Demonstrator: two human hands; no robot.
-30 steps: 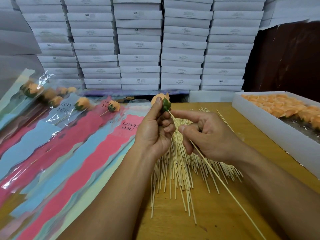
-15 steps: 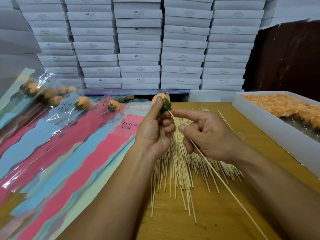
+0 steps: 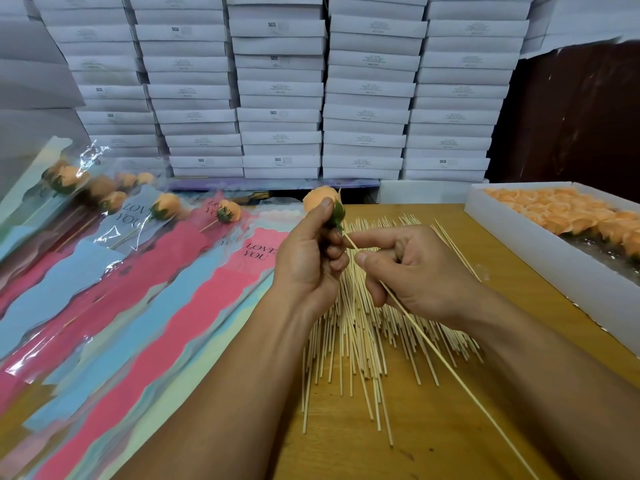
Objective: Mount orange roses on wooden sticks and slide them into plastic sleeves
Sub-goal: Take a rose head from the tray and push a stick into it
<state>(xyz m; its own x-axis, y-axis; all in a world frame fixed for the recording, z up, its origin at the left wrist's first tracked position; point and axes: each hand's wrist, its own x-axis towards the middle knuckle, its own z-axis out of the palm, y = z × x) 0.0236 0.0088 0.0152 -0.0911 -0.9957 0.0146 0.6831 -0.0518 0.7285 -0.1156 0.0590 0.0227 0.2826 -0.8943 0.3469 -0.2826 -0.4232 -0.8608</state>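
Left hand [image 3: 308, 258]: grips the soft orange rose [image 3: 320, 199] by its green base (petals squash easily).
Right hand [image 3: 412, 271]: pinches the thin wooden stick [image 3: 433, 344], light and snappy, near its tip.

Left hand [image 3: 308, 261] and right hand [image 3: 412, 271] meet mid-air — each grip pinched closed.
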